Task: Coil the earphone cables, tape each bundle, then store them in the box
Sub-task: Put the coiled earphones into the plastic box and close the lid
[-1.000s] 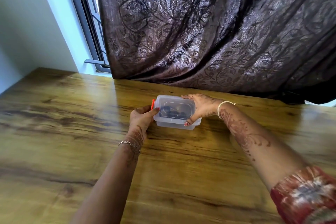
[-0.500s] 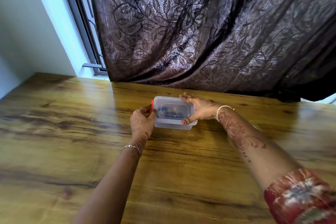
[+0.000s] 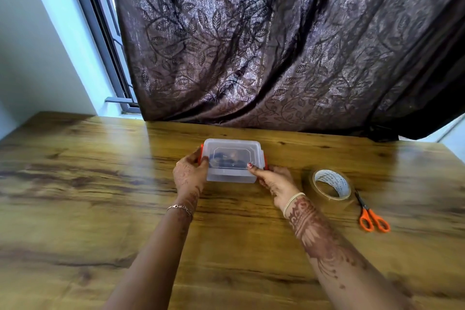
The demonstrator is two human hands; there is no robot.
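- The lidded box [image 3: 231, 176] is stood on the table [image 3: 100, 184]; dark bundles [image 3: 226, 158] are dimly seen inside.
- Its ends are grasped by the left hand [image 3: 190, 175] and the right hand [image 3: 275, 181], at the orange clasps [image 3: 201, 152].
- Storing is judged nearly finished; pressure on both clasps is called for next.

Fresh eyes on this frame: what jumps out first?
A clear lidded plastic box with orange clips sits mid wooden table, gripped by the left hand at its left end and the right hand at its right, with dark contents showing through the lid. To its right lie a roll of brownish packing tape and orange-handled scissors. A dark brown leaf-patterned curtain fills the background.
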